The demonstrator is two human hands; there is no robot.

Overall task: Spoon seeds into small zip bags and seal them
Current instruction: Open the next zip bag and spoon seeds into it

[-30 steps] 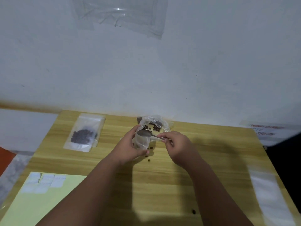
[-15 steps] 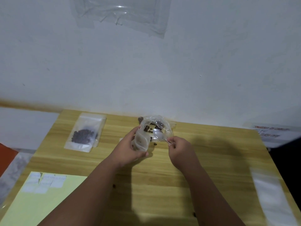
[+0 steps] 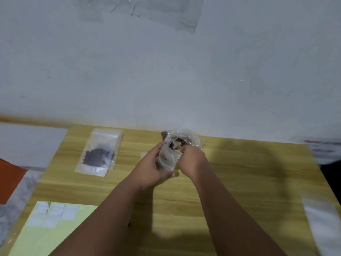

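Observation:
My left hand (image 3: 150, 169) holds a small clear zip bag (image 3: 167, 160) upright above the wooden table (image 3: 249, 182), its mouth open toward the top. My right hand (image 3: 191, 159) is closed right beside the bag's mouth; the spoon it held earlier is hidden by the fingers. Just behind both hands lies a crumpled clear plastic bag of dark seeds (image 3: 181, 140). A few dark seeds show inside the small bag.
A larger zip pouch with dark seeds (image 3: 99, 153) lies flat at the table's back left. A yellow sheet with small white labels (image 3: 49, 218) sits front left. Clear plastic (image 3: 324, 224) lies at the right edge. A white wall rises right behind the table.
My right hand has moved from the spoon over the small bag, out to the seed bag, then back against the bag's mouth. The spoon is no longer visible.

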